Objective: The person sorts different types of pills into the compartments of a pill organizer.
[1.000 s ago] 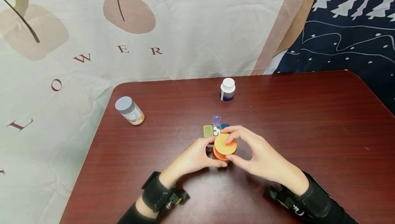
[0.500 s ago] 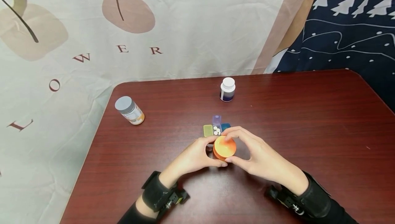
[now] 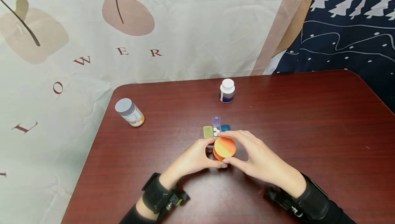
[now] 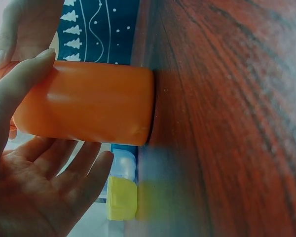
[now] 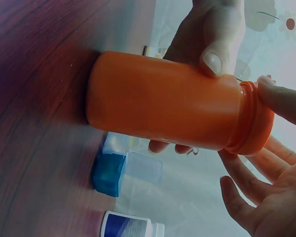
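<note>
An orange pill bottle (image 5: pixel 163 101) stands upright on the table, its orange cap (image 3: pixel 224 146) sitting on the mouth. My left hand (image 3: pixel 195 154) grips the bottle's body, thumb on the near side and fingers behind. With thumb and fingers at the rim, my right hand (image 3: pixel 260 155) pinches the cap; a narrow ring of neck shows beneath it in the right wrist view. Just beyond the bottle lies a small pill organizer with raised yellow-green (image 3: pixel 208 132), purple (image 3: pixel 216 120) and blue (image 3: pixel 225 127) lids. White pills (image 3: pixel 215 130) fill one compartment. The hands and bottle hide its near part.
A white bottle with a dark blue label (image 3: pixel 227 90) stands near the table's far edge. At the far left is a grey-lidded bottle (image 3: pixel 130 112). The dark red wooden table (image 3: pixel 302 114) ends at a hanging printed cloth (image 3: pixel 197 28).
My right index finger has slid from the cap's top to its far rim. The cap's top now looks more level over the bottle. My left hand keeps its place.
</note>
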### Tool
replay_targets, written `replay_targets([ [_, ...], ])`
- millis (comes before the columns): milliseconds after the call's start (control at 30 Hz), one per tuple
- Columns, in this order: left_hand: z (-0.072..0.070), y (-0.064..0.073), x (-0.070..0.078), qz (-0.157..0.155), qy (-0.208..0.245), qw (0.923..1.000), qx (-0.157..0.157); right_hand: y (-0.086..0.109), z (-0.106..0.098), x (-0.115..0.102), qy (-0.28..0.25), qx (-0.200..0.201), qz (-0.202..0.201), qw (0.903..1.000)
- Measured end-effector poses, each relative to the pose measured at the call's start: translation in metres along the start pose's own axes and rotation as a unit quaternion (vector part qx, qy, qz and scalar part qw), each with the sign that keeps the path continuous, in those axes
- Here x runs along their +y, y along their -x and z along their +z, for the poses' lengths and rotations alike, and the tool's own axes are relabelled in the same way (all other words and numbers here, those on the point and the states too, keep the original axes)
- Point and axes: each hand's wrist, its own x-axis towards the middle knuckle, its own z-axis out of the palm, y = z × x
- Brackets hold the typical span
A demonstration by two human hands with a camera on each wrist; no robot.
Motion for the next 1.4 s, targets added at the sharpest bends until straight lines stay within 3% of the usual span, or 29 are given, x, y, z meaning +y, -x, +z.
replay_targets([
  [133, -0.003, 0.002, 0.012, -0.009, 0.008, 0.9999, -0.001, 0.000, 0.001, 0.000, 0.005, 0.007, -0.012, 0.9999],
  [300, -0.008, 0.004, 0.035, -0.054, 0.023, 0.9983, -0.001, 0.001, 0.005, 0.002, 0.020, 0.027, -0.042, 0.9986],
  [467, -0.008, 0.005, 0.036, -0.057, 0.024, 0.9981, -0.003, 0.001, 0.008, 0.004, 0.031, 0.047, -0.052, 0.9970],
  [600, -0.006, 0.004, 0.024, -0.020, 0.014, 0.9997, 0.001, 0.000, 0.010, 0.003, 0.037, 0.064, -0.050, 0.9960],
  [700, -0.004, 0.003, 0.015, -0.010, 0.012, 0.9999, 0.001, 0.000, 0.011, 0.003, 0.045, 0.074, -0.050, 0.9950],
  [933, 0.007, -0.005, -0.023, -0.015, -0.010, 0.9998, 0.002, 0.000, 0.018, 0.003, 0.068, 0.093, -0.053, 0.9920],
  [1000, 0.006, -0.004, -0.018, -0.015, -0.015, 0.9998, 0.001, 0.000, 0.020, 0.002, 0.072, 0.100, -0.052, 0.9910],
  [1133, -0.004, 0.001, 0.015, -0.012, -0.014, 0.9998, -0.003, -0.001, 0.022, 0.001, 0.084, 0.093, -0.040, 0.9913],
  [1167, -0.005, 0.002, 0.017, -0.008, -0.016, 0.9998, -0.003, -0.001, 0.022, 0.001, 0.085, 0.085, -0.034, 0.9922],
  [1267, -0.008, 0.005, 0.029, -0.017, -0.007, 0.9998, -0.004, -0.002, 0.015, 0.001, 0.064, 0.036, -0.008, 0.9973],
  [1367, -0.007, 0.005, 0.032, -0.032, 0.011, 0.9994, -0.003, 0.000, 0.004, 0.006, 0.023, -0.021, 0.001, 0.9995],
  [1400, -0.008, 0.005, 0.039, -0.046, 0.025, 0.9986, -0.005, 0.000, 0.001, 0.009, 0.010, -0.032, -0.005, 0.9994],
])
